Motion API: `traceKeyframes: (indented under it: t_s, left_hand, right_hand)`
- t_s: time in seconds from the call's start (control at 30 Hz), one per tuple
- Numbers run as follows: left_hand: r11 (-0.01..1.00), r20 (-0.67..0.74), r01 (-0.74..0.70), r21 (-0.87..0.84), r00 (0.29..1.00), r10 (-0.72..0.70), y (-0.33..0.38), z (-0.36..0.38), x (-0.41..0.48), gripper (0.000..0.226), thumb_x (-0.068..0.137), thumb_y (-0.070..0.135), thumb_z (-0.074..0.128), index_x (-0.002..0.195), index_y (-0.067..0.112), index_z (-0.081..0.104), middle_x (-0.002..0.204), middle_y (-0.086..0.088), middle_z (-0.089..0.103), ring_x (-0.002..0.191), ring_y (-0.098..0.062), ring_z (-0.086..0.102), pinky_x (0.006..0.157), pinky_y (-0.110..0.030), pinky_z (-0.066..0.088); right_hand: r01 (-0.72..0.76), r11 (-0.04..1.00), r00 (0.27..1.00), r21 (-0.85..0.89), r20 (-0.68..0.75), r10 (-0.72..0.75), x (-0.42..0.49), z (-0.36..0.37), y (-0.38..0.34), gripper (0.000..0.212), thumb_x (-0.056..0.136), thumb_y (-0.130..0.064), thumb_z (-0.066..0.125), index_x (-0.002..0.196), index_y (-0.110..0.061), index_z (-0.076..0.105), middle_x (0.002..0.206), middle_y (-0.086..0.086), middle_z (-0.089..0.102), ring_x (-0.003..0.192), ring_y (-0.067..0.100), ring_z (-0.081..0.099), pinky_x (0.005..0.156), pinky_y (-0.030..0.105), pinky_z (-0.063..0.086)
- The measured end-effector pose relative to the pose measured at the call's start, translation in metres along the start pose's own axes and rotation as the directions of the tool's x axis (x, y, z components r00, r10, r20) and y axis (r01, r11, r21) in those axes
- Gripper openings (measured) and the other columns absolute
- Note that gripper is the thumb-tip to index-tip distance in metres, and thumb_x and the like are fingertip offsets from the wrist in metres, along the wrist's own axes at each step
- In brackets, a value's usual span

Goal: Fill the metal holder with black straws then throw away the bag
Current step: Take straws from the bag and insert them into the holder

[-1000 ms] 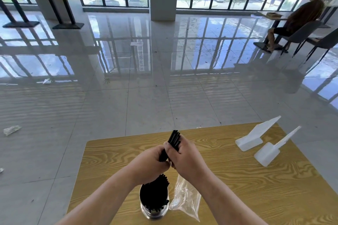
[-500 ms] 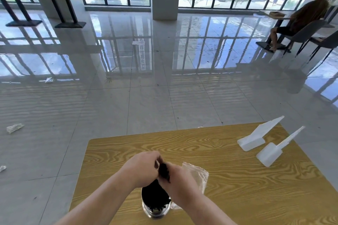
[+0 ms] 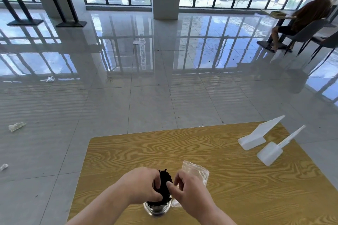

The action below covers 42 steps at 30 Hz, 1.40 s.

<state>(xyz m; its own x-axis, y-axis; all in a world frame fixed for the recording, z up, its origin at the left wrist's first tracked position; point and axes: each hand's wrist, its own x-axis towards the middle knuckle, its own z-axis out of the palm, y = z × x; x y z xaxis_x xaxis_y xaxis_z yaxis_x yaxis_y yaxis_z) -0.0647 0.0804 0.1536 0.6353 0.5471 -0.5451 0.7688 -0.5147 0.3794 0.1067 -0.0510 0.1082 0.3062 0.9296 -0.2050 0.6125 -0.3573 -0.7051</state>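
My left hand (image 3: 144,186) curls round the black straws (image 3: 164,181) standing in the metal holder (image 3: 157,211), at 6 o'clock on the desk (image 3: 182,144). My right hand (image 3: 192,193) touches them with its thumb; whether it pinches the bag (image 3: 196,171) behind it I cannot tell. A sideways shove could tip the holder (it looks crammed) and spill straws. The desk's left edge lies at 9; open room runs 10 to 1; white scoops (image 3: 256,139) sit at 2.

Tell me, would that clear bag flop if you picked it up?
Probably floppy: the bag is thin, see-through and wrinkled. Likely very light, since it looks empty and the table shows through. Maybe slippery, as the plastic looks shiny.
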Motion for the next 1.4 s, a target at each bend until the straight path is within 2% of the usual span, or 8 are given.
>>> traceKeyframes:
  t_s: [0.2,0.33,0.53,0.67,0.8,1.07,1.23,1.4]
  left_hand:
    - [0.986,-0.085,-0.086,0.144,0.992,0.098,-0.002,0.034,-0.01,0.048,0.084,0.057,0.076,0.125,0.038,0.059,0.126,0.016,0.06,0.114,-0.013,0.061,0.091,-0.03,0.05]
    - [0.982,-0.146,-0.089,0.166,0.983,0.114,-0.006,0.051,-0.01,0.045,0.092,0.052,0.07,0.131,0.035,0.057,0.131,0.012,0.06,0.12,-0.015,0.061,0.096,-0.03,0.048]
    - [0.98,-0.205,-0.109,0.168,0.968,0.143,-0.006,0.067,-0.002,0.051,0.091,0.059,0.066,0.136,0.038,0.055,0.128,0.014,0.06,0.118,-0.013,0.062,0.097,-0.029,0.049]
    - [0.983,-0.253,-0.116,0.144,0.956,0.15,0.001,0.071,0.004,0.038,0.096,0.053,0.061,0.128,0.033,0.062,0.123,0.011,0.062,0.116,-0.014,0.062,0.091,-0.028,0.048]
    - [0.98,-0.269,-0.127,0.152,0.949,0.165,0.004,0.072,0.006,0.028,0.099,0.049,0.058,0.115,0.028,0.068,0.116,0.009,0.065,0.11,-0.016,0.064,0.08,-0.027,0.042]
    - [0.979,-0.235,-0.115,0.166,0.96,0.152,0.011,0.075,0.012,0.032,0.097,0.049,0.064,0.121,0.028,0.066,0.122,0.009,0.065,0.116,-0.016,0.063,0.089,-0.03,0.047]
    - [0.957,-0.273,-0.141,0.252,0.939,0.21,0.016,0.077,0.015,0.031,0.104,0.038,0.049,0.12,0.025,0.072,0.124,0.005,0.067,0.115,-0.019,0.065,0.089,-0.033,0.049]
    - [0.973,-0.321,-0.17,0.158,0.923,0.213,0.007,0.061,0.014,0.028,0.105,0.035,0.055,0.121,0.028,0.077,0.124,0.011,0.071,0.112,-0.014,0.068,0.096,-0.029,0.051]
  right_hand:
    - [0.058,0.998,0.996,0.037,-0.066,-0.056,-0.018,0.008,0.004,0.026,0.095,-0.054,0.054,0.083,-0.032,0.057,0.079,-0.01,0.061,0.073,0.008,0.055,0.065,0.023,0.048]
    - [0.068,0.966,0.997,0.25,-0.055,-0.056,-0.022,0.006,-0.002,0.022,0.097,-0.041,0.058,0.083,-0.025,0.063,0.075,0.003,0.066,0.059,0.004,0.05,0.055,0.025,0.042]
    - [0.009,0.964,0.987,0.266,-0.157,0.034,-0.026,0.008,0.007,0.026,0.097,-0.042,0.06,0.075,-0.028,0.061,0.06,-0.011,0.058,0.053,0.004,0.047,0.05,0.024,0.039]
    - [-0.005,0.975,0.989,0.224,-0.143,0.038,-0.033,0.008,0.014,0.025,0.098,-0.039,0.063,0.073,-0.041,0.059,0.061,-0.015,0.059,0.052,0.004,0.048,0.05,0.019,0.039]
    - [-0.057,0.976,0.992,0.209,-0.099,0.079,-0.035,0.007,0.018,0.029,0.098,-0.043,0.062,0.07,-0.036,0.056,0.062,-0.016,0.06,0.053,0.003,0.048,0.051,0.021,0.041]
    - [-0.105,0.975,0.994,0.196,0.04,0.1,-0.035,0.011,0.014,0.017,0.091,-0.045,0.06,0.08,-0.032,0.062,0.064,-0.019,0.062,0.056,0.001,0.052,0.054,0.019,0.042]
    - [-0.115,0.968,0.991,0.223,0.09,0.097,-0.032,0.013,0.01,0.013,0.091,-0.04,0.062,0.084,-0.029,0.066,0.061,-0.02,0.061,0.054,0.0,0.05,0.054,0.017,0.041]
    - [-0.117,0.978,0.991,0.174,0.085,0.104,-0.029,0.009,0.007,0.017,0.092,-0.044,0.058,0.085,-0.03,0.065,0.06,-0.02,0.062,0.053,0.0,0.05,0.052,0.018,0.04]
